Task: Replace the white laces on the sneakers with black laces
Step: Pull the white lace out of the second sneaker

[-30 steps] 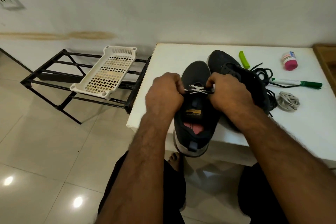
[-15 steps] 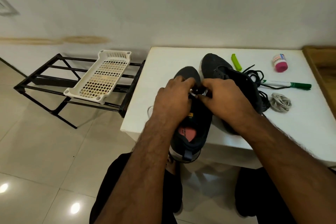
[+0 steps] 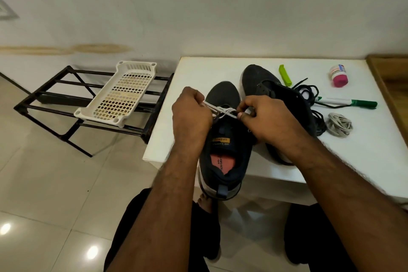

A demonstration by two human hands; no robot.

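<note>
A dark sneaker (image 3: 224, 95) lies on the white table (image 3: 212, 68), its heel hanging over the near edge. A white lace (image 3: 223, 111) crosses its upper eyelets. My left hand (image 3: 191, 117) grips one end of that lace at the shoe's left side. My right hand (image 3: 265, 117) pinches the other end at the shoe's right side. The second dark sneaker (image 3: 258, 75) lies just right of it with no lace in its eyelets. Loose black laces (image 3: 309, 93) are piled beside that shoe, and a bundled white lace (image 3: 339, 125) lies further right.
On the table are a green clip (image 3: 284, 75), a pink-capped bottle (image 3: 339, 75) and a green marker (image 3: 348, 102). A black metal rack (image 3: 44, 95) carrying a white plastic basket (image 3: 123, 95) stands left of the table. A wooden edge (image 3: 388, 81) borders the table's right.
My hands, close together over the tongue half a second ago, have drawn apart, and the white lace now stretches between them. The camera has shifted slightly.
</note>
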